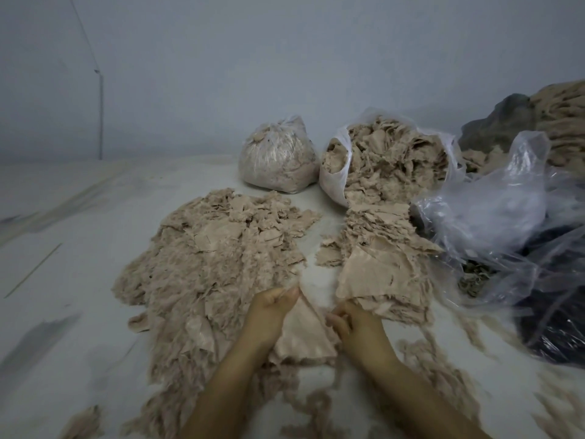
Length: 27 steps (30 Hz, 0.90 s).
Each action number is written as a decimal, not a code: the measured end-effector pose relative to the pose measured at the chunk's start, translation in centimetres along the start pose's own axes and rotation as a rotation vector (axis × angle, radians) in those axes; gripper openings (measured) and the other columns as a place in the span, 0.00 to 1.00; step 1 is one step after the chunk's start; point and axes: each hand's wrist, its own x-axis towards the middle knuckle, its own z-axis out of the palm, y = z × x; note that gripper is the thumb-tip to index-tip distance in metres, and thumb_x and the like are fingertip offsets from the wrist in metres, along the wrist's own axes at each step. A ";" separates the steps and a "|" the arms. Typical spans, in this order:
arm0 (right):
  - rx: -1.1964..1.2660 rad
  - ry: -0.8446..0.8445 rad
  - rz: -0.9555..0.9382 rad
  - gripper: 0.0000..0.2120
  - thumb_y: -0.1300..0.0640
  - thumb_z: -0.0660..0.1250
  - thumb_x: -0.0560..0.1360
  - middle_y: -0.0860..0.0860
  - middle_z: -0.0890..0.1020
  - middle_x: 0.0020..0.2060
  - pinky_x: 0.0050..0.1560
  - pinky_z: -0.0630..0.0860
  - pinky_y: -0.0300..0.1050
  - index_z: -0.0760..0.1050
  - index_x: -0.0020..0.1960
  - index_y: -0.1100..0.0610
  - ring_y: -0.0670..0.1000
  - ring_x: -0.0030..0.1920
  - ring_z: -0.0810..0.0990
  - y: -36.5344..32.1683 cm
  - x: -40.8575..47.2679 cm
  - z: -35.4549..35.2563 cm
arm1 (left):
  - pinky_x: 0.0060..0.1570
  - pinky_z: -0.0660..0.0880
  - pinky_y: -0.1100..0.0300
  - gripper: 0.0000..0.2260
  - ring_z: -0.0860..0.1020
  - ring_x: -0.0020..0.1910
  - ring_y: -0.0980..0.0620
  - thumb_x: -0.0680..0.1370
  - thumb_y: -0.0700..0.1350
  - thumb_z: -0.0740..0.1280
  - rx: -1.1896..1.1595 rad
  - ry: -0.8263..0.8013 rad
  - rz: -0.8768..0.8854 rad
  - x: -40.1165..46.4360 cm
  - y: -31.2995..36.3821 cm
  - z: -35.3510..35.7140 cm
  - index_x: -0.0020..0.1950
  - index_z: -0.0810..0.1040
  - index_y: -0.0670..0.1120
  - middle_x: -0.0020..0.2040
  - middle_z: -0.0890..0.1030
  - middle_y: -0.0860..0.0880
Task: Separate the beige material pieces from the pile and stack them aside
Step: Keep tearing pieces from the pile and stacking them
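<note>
A flat beige piece (304, 334) is held between my two hands near the bottom middle. My left hand (269, 315) pinches its upper left corner, and my right hand (351, 321) grips its right edge. To the left spreads a wide, loose heap of beige pieces (215, 264). On the right lies a second, more layered pile of beige pieces (380, 264), which spills out of an open plastic bag (335, 172) full of the same material.
A tied plastic bag of beige scraps (275, 160) stands at the back. Crumpled clear plastic (493, 213) covers dark material at the right. More heaped fabric (560, 122) rises at the far right. Beige shreds (443, 375) are scattered on the white floor near my arms.
</note>
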 end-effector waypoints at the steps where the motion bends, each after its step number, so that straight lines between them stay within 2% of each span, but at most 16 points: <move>1: -0.042 -0.038 0.017 0.09 0.54 0.62 0.80 0.50 0.78 0.39 0.35 0.66 0.29 0.74 0.42 0.55 0.46 0.38 0.75 0.1 0.0 -0.3 | 0.37 0.69 0.54 0.13 0.73 0.35 0.46 0.78 0.45 0.66 -0.037 0.019 -0.034 0.2 0.0 -0.2 0.36 0.75 0.39 0.34 0.75 0.40; 3: -0.108 -0.084 0.052 0.14 0.47 0.55 0.82 0.49 0.78 0.40 0.40 0.67 0.36 0.71 0.41 0.52 0.48 0.42 0.75 -0.2 0.1 -1.1 | 0.39 0.71 0.53 0.13 0.75 0.35 0.45 0.77 0.47 0.67 -0.036 0.011 -0.051 0.6 0.1 -0.6 0.36 0.77 0.39 0.34 0.77 0.40; 5: -0.130 -0.118 0.045 0.22 0.39 0.50 0.80 0.46 0.78 0.38 0.45 0.69 0.42 0.72 0.37 0.49 0.47 0.42 0.76 -1.2 0.0 -1.5 | 0.39 0.72 0.53 0.14 0.76 0.35 0.45 0.76 0.49 0.68 -0.006 -0.033 -0.030 0.6 0.3 -0.3 0.38 0.78 0.38 0.34 0.78 0.39; 7: 0.088 -0.160 0.013 0.25 0.33 0.50 0.76 0.44 0.81 0.39 0.44 0.72 0.37 0.78 0.43 0.50 0.43 0.42 0.79 -2.6 -0.1 -1.1 | 0.41 0.74 0.51 0.16 0.78 0.37 0.44 0.76 0.49 0.68 -0.015 -0.069 -0.020 0.5 0.3 0.2 0.41 0.80 0.35 0.37 0.81 0.37; 9: 0.384 -0.185 -0.033 0.19 0.36 0.59 0.74 0.40 0.81 0.38 0.38 0.71 0.29 0.78 0.49 0.50 0.37 0.39 0.79 -3.8 -0.2 -0.3 | 0.43 0.76 0.52 0.17 0.81 0.39 0.43 0.76 0.51 0.67 0.017 -0.139 -0.009 0.6 0.2 0.4 0.43 0.82 0.36 0.41 0.83 0.37; 11: 0.516 -0.034 -0.060 0.11 0.48 0.64 0.78 0.41 0.77 0.29 0.33 0.70 0.31 0.76 0.42 0.54 0.40 0.31 0.75 -3.9 0.1 0.3 | 0.39 0.76 0.58 0.19 0.81 0.37 0.46 0.75 0.56 0.66 0.067 -0.180 0.014 0.6 0.3 0.3 0.40 0.83 0.40 0.39 0.84 0.41; 13: 0.587 0.119 -0.055 0.12 0.56 0.64 0.79 0.44 0.74 0.26 0.30 0.69 0.34 0.74 0.39 0.61 0.42 0.28 0.71 -3.9 0.5 0.5 | 0.34 0.71 0.61 0.21 0.76 0.32 0.49 0.73 0.61 0.64 0.139 -0.160 0.055 0.7 0.3 -0.2 0.35 0.78 0.43 0.33 0.80 0.45; 15: 0.608 0.170 -0.060 0.13 0.56 0.63 0.79 0.46 0.71 0.25 0.30 0.67 0.36 0.73 0.39 0.63 0.44 0.27 0.68 -4.1 0.6 0.5 | 0.33 0.66 0.58 0.20 0.69 0.28 0.52 0.73 0.61 0.64 0.227 -0.079 0.118 1.0 -0.2 -1.0 0.29 0.73 0.48 0.27 0.72 0.47; 17: 0.628 0.196 -0.056 0.13 0.54 0.63 0.80 0.51 0.68 0.27 0.31 0.65 0.40 0.74 0.39 0.60 0.49 0.29 0.65 -4.1 0.7 0.4 | 0.32 0.65 0.58 0.22 0.64 0.23 0.53 0.74 0.59 0.64 0.255 0.094 0.141 1.3 -0.7 -2.0 0.24 0.66 0.50 0.23 0.65 0.51; 19: 0.686 0.205 -0.037 0.13 0.52 0.63 0.79 0.54 0.69 0.30 0.34 0.65 0.44 0.76 0.38 0.55 0.52 0.31 0.65 -4.0 0.8 0.3 | 0.31 0.67 0.59 0.24 0.63 0.21 0.56 0.73 0.61 0.64 0.237 0.193 0.151 1.6 -1.1 -2.6 0.23 0.65 0.50 0.21 0.64 0.53; 21: 0.696 0.240 -0.039 0.12 0.52 0.63 0.79 0.53 0.70 0.29 0.34 0.66 0.44 0.77 0.38 0.52 0.51 0.32 0.67 -4.1 0.9 0.3 | 0.30 0.66 0.59 0.23 0.65 0.23 0.54 0.70 0.65 0.62 0.279 0.171 0.174 1.6 -1.2 -2.7 0.24 0.68 0.49 0.22 0.66 0.51; 24: 0.677 0.345 -0.032 0.13 0.52 0.63 0.79 0.43 0.71 0.25 0.30 0.66 0.36 0.75 0.36 0.52 0.43 0.28 0.67 -3.9 1.4 -0.3 | 0.27 0.63 0.61 0.25 0.61 0.21 0.57 0.70 0.64 0.63 0.397 0.152 0.244 1.8 -1.2 -3.1 0.21 0.63 0.50 0.20 0.62 0.54; 27: 0.699 0.386 0.002 0.14 0.54 0.62 0.80 0.46 0.73 0.27 0.33 0.67 0.42 0.74 0.36 0.53 0.46 0.30 0.69 -3.1 2.3 -1.9 | 0.27 0.64 0.62 0.24 0.62 0.21 0.59 0.69 0.63 0.63 0.455 0.224 0.240 2.0 -1.4 -4.3 0.20 0.63 0.50 0.19 0.64 0.54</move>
